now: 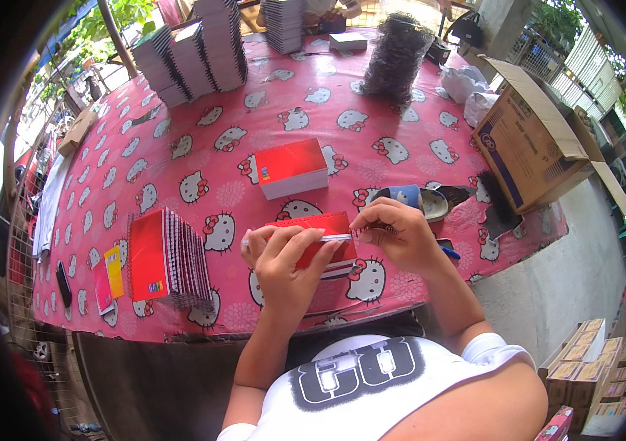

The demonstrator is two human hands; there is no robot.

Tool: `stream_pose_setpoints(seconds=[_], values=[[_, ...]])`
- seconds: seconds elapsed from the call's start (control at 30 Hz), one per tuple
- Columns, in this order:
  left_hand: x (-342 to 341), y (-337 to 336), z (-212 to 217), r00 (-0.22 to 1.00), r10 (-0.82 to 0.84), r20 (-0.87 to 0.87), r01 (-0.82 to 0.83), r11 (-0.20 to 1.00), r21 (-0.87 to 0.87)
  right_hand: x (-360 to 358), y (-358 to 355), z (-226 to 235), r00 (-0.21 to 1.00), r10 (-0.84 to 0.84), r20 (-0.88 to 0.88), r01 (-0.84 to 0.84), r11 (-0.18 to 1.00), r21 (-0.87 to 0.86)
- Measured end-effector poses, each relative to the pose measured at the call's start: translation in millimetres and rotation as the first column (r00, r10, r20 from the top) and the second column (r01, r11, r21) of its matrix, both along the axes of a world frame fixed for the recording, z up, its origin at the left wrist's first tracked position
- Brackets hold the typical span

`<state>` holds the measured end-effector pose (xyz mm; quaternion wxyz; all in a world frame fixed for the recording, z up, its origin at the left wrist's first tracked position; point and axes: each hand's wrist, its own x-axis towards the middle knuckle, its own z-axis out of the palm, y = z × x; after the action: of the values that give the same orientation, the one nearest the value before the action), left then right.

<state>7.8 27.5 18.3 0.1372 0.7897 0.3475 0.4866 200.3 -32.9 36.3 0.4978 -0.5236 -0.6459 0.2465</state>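
My left hand (281, 257) is closed around a red-covered notebook (320, 222), its thumb and fingers along the page edge. At the notebook's right end my right hand (397, 234) pinches a thin dark spiral coil (362, 234) that meets the corner of the spine; the fingers partly hide it. Below the hands sits a small pile of red-covered notebooks (339, 270), mostly covered by my left hand. Just beyond lies a stack of red-covered pads (291, 165). To the left stands a tall stack of spiral-bound red notebooks (155, 253).
A pink patterned cloth covers the table (254, 121). Tall notebook stacks (199, 55) and a bundle of black coils (395, 59) stand at the back. An open carton (526, 140) is at right. Near my right hand are a blue holder (405, 197) and a blue pen (449, 252). A phone (63, 284) lies far left.
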Motion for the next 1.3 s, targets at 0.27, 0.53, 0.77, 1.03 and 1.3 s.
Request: stream_pose_setpoints(seconds=[0.27, 0.53, 0.77, 1.03, 1.3], values=[[1, 0, -2, 0.999, 0.029, -0.014, -0.028, 0.999, 0.023, 0, -1, 4, 0.982, 0.026, 0.185, -0.015, 0.998, -0.060], [-7, 4, -10, 0.988, -0.024, -0.155, 0.032, 0.998, 0.047, -19, -3, 8, 0.890, -0.171, 0.423, 0.145, 0.985, 0.093], [-12, 8, -8, 0.974, -0.079, -0.210, 0.086, 0.996, 0.027, -23, 4, 12, 0.883, -0.191, 0.429, 0.130, 0.977, 0.167], [-7, 6, -7, 0.985, -0.026, -0.170, 0.038, 0.997, 0.067, -29, 5, 11, 0.898, -0.237, 0.371, 0.171, 0.965, 0.201], [-7, 7, -7, 0.998, -0.028, -0.058, 0.030, 0.999, 0.025, -33, 5, 5, 0.879, -0.266, 0.395, 0.159, 0.946, 0.282]])
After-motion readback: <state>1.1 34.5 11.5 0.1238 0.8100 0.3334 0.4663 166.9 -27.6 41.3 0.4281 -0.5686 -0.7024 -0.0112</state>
